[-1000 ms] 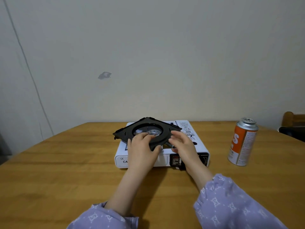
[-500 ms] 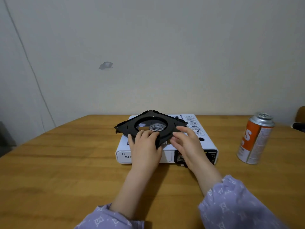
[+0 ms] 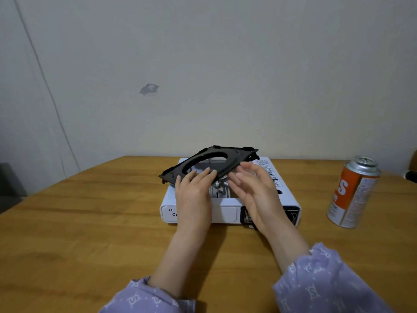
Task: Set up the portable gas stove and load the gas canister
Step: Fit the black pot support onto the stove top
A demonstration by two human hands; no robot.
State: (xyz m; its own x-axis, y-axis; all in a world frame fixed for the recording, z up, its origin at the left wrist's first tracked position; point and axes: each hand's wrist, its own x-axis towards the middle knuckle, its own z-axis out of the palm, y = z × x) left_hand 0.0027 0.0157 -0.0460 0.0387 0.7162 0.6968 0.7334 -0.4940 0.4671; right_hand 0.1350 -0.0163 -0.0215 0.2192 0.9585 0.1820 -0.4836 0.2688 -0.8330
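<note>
A white portable gas stove (image 3: 225,213) sits on the wooden table (image 3: 79,233). Its black pan support plate (image 3: 234,158), with a round hole, is lifted off the stove and tilted, far edge up. My left hand (image 3: 194,195) grips the plate's near edge with fingers on top. My right hand (image 3: 255,190) is just right of the plate's near corner, fingers spread, blurred, apparently off the plate. The burner (image 3: 220,184) shows under the raised plate. An orange and silver gas canister (image 3: 353,193) stands upright to the stove's right.
A pale wall rises right behind the table's far edge, with a grey patch (image 3: 149,88) on it. A dark chair part (image 3: 411,175) shows at the far right edge. Bare table surface lies left of the stove and in front of it.
The plate's far edge has risen higher, so it now tilts steeply above the stove. My right hand has come off the plate and its fingers have spread. The burner is more exposed.
</note>
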